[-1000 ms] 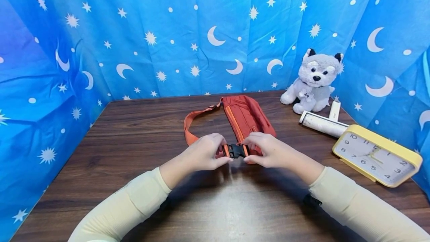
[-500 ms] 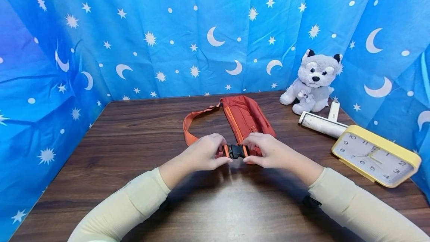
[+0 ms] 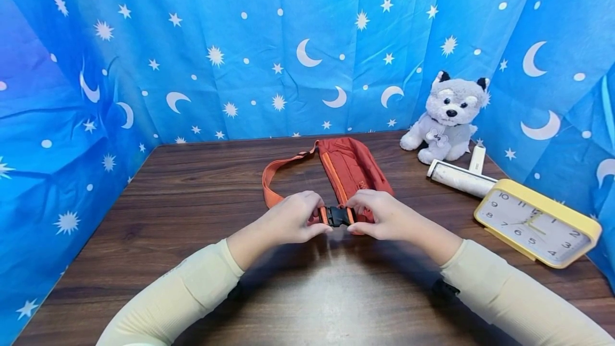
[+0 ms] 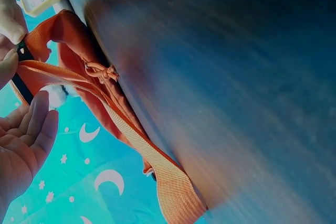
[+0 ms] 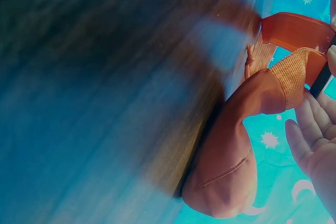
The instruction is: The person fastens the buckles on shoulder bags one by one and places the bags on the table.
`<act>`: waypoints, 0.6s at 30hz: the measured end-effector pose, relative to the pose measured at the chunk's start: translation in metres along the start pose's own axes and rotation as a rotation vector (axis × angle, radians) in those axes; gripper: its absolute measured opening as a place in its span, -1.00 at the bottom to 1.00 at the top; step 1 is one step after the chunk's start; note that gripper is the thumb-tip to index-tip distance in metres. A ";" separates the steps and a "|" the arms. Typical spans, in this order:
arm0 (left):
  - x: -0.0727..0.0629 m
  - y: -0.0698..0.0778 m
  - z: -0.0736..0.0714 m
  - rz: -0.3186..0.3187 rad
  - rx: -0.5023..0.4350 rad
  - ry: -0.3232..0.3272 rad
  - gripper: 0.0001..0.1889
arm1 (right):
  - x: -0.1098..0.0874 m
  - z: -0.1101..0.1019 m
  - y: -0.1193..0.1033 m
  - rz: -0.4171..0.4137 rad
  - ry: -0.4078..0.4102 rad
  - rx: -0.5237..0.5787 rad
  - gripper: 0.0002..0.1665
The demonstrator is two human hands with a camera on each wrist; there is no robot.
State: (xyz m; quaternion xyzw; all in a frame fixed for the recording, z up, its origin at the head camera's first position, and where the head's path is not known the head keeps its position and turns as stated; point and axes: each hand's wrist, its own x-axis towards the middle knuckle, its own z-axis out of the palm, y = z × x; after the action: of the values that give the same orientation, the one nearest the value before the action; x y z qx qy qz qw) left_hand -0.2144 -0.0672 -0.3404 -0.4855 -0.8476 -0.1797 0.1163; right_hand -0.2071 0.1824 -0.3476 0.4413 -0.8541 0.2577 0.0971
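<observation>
A red waist bag [image 3: 354, 167] lies on the table with its orange strap [image 3: 270, 180] looped out to the left. In front of it, a black side-release buckle [image 3: 338, 216] is held a little above the wood, its two halves joined in line. My left hand [image 3: 299, 218] pinches the buckle's left end between thumb and fingers. At the right end, my right hand [image 3: 383, 214] pinches in the same way. In the left wrist view the strap [image 4: 176, 184] trails down to the tabletop. The right wrist view has the bag's rounded end [image 5: 226, 177] below the buckle.
On the right of the dark wooden table [image 3: 202, 170] stand a grey plush dog [image 3: 449, 116], a white lint roller [image 3: 461, 176] and a yellow clock [image 3: 538, 223]. A blue curtain [image 3: 269, 68] with moons and stars surrounds the back and sides.
</observation>
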 end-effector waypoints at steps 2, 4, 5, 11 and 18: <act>0.000 0.000 0.000 0.002 0.001 -0.003 -0.58 | 0.000 0.000 0.000 0.001 -0.001 0.002 -0.57; 0.000 0.000 0.000 0.006 0.004 0.002 -0.58 | 0.000 0.000 0.000 0.001 0.000 0.003 -0.57; 0.000 0.000 0.000 0.007 0.004 0.004 -0.58 | 0.000 0.001 0.000 0.002 0.000 0.005 -0.57; -0.001 0.000 0.000 0.006 0.002 0.010 -0.58 | 0.002 0.001 0.000 0.007 -0.002 0.014 -0.58; 0.000 -0.001 0.000 0.003 -0.013 0.021 -0.59 | 0.003 0.000 -0.001 0.019 -0.012 0.014 -0.58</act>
State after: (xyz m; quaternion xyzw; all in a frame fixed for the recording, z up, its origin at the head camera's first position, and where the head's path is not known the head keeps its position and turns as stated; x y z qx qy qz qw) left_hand -0.2150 -0.0681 -0.3404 -0.4858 -0.8443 -0.1903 0.1221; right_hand -0.2082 0.1799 -0.3460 0.4353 -0.8569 0.2621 0.0864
